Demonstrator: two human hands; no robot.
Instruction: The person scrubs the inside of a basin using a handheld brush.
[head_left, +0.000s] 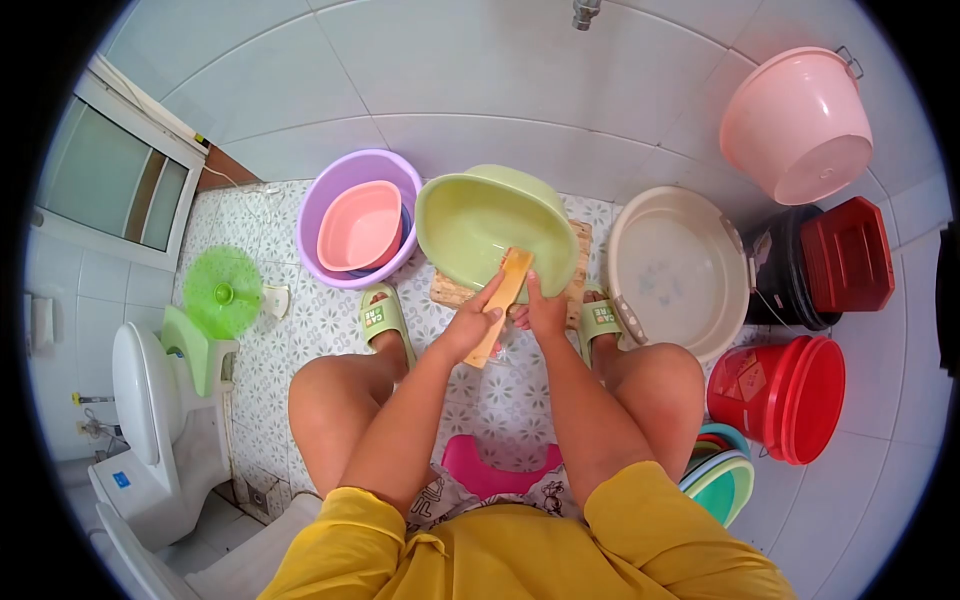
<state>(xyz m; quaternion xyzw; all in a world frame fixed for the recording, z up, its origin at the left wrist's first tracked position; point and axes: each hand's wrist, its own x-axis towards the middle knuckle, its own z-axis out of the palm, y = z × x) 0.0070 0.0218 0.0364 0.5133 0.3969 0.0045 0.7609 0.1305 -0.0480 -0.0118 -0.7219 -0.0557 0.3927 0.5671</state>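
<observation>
A light green plastic basin (470, 215) is tilted toward me in front of a wooden board (583, 262) on the floor. My right hand (545, 312) grips the basin's near rim, with the thumb on the inside. My left hand (472, 325) is closed around a flat, yellow-brown strip (514, 272) that looks like wood or bamboo. The strip's upper end reaches over the rim into the basin, and its lower end points toward me between my forearms. Something small and pinkish below the hands is too hidden to name.
On the left are a purple basin (312, 225) with a pink basin (360, 222) inside, a green disc-shaped item (222, 290) and a toilet (136, 390). On the right stand a beige tub (622, 250), a red bucket (745, 385), stacked basins (738, 490) and a pink bucket (800, 115).
</observation>
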